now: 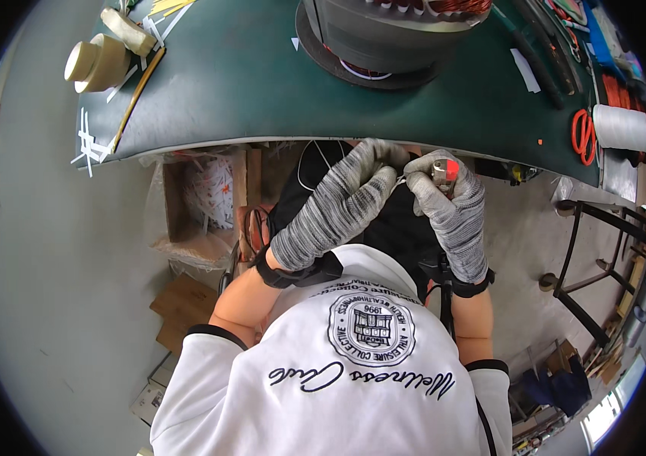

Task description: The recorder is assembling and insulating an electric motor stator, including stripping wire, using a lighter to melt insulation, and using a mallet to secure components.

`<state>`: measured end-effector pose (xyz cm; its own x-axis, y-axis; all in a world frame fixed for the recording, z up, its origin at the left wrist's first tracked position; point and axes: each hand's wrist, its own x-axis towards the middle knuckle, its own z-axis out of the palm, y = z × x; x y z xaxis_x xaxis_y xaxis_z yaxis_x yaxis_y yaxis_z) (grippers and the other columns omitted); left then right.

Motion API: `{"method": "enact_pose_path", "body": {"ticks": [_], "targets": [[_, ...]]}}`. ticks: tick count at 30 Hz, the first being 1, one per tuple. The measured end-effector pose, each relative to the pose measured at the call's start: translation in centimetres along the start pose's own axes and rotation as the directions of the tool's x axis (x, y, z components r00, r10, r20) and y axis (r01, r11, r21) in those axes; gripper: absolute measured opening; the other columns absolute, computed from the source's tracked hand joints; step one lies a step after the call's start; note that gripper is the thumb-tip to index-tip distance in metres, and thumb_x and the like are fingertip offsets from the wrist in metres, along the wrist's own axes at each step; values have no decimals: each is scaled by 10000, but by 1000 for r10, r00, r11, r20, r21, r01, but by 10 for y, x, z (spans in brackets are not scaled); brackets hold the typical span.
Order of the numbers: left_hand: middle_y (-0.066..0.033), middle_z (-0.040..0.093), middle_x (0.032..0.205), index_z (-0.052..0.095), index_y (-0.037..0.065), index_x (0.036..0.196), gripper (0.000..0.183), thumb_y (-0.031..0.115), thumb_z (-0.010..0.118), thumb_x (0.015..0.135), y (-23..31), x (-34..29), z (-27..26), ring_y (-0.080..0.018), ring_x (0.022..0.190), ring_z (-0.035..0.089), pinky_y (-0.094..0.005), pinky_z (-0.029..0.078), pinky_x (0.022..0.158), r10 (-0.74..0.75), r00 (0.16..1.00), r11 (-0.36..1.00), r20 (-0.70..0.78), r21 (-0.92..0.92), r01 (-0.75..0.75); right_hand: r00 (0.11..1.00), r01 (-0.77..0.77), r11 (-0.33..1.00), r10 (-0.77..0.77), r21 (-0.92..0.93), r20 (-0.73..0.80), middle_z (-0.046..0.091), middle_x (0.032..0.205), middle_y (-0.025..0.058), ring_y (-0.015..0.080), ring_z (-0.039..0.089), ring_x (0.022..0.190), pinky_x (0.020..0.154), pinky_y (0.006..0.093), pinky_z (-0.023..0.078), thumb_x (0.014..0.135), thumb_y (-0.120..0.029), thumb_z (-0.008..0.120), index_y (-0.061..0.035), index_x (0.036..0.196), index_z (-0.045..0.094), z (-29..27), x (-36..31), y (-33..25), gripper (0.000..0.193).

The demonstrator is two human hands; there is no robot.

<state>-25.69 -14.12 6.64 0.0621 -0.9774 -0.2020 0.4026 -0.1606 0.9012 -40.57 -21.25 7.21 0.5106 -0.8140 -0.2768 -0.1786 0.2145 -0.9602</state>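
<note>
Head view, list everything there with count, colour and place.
Worktable: 1, green, across the top
Wire-wound drum: 1, grey with copper-red wire, top centre
Tape rolls: at least 2, cream, table's left
Paper strips: several, white, table's left
Stick: 1, brown, beside the strips
Thread spool: 1, white, table's right
Scissors: 1, red-orange handles, beside the spool
Box of scraps: 1, brown, below the table edge, left
Wheeled frame: 1, black, floor right
Small object: 1, silver and red, at the right hand
Shirt: 1, white, lower centre
Left hand: 1, grey striped glove, near the table edge
Right hand: 1, grey glove, beside the left
</note>
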Motion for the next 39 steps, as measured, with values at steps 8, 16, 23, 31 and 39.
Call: {"method": "enact_pose_path", "body": {"ticks": [8, 16, 23, 31, 39], "targets": [[8, 540, 750, 553, 14, 919, 105, 103, 588, 875, 4, 0, 4, -58, 662, 485, -217, 444, 614, -15, 990, 992, -144, 125, 33, 999, -20, 974, 27, 227, -27, 566, 658, -5, 33, 484, 531, 484, 195, 417, 859, -107, 608, -38, 841, 625, 9, 6, 0, 74], [-104, 655, 836, 609, -3, 980, 188, 2, 644, 795, 4, -4, -2, -183, 782, 659, -261, 511, 729, 350, 917, 796, -191, 577, -184, 943, -255, 952, 206, 171, 260, 323, 458, -48, 41, 266, 365, 348, 200, 231, 897, -639, 344, -85, 679, 461, 4, 13, -2, 607], [-108, 658, 839, 606, -3, 952, 146, 3, 631, 808, 9, -4, 2, -175, 759, 660, -254, 508, 700, 385, 905, 787, -180, 576, -220, 929, -362, 865, 303, 348, 213, 474, 581, -12, 32, 332, 431, 386, 185, 262, 928, -470, 444, -68, 766, 523, 7, 14, -1, 441], [-104, 657, 821, 604, -1, 934, 120, 5, 628, 816, 10, -5, 3, -155, 735, 657, -244, 503, 679, 385, 904, 794, -188, 566, -221, 953, -229, 953, 177, 201, 244, 349, 455, -37, 52, 283, 356, 342, 210, 246, 937, -528, 340, -90, 653, 473, 9, 17, -1, 538], [-112, 660, 810, 603, -8, 933, 119, 9, 627, 817, 7, -3, 4, -152, 723, 655, -247, 503, 665, 356, 910, 817, -211, 544, -193, 942, -288, 900, 205, 327, 266, 473, 606, 2, 40, 345, 466, 427, 184, 291, 939, -461, 449, -74, 750, 506, 9, 14, 1, 434]]}}
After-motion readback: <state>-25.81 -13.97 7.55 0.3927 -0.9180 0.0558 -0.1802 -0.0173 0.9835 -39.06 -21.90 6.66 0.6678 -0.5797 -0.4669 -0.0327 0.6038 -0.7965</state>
